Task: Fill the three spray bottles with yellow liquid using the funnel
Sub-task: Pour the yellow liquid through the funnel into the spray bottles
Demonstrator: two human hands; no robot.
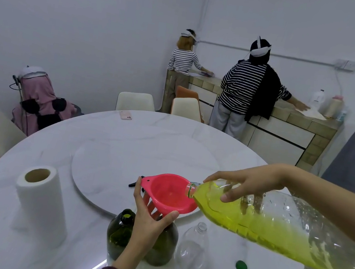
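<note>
My left hand [147,219] holds a pink funnel [170,194] that sits in the neck of the middle dark green bottle [163,247]. My right hand [245,186] grips a large clear bottle of yellow liquid [273,227], tilted so its mouth rests over the funnel's rim. Another dark green bottle [119,231] stands open to the left, with some liquid in it. A clear empty bottle [192,245] stands open to the right. A green cap [241,267] lies on the table.
A paper towel roll [39,201] stands at the left of the round white table [78,142], which has a turntable [144,164] in the middle. A black spray head [134,184] lies behind the funnel. A pink phone [125,115] lies at the far edge. Two people work at the back counter.
</note>
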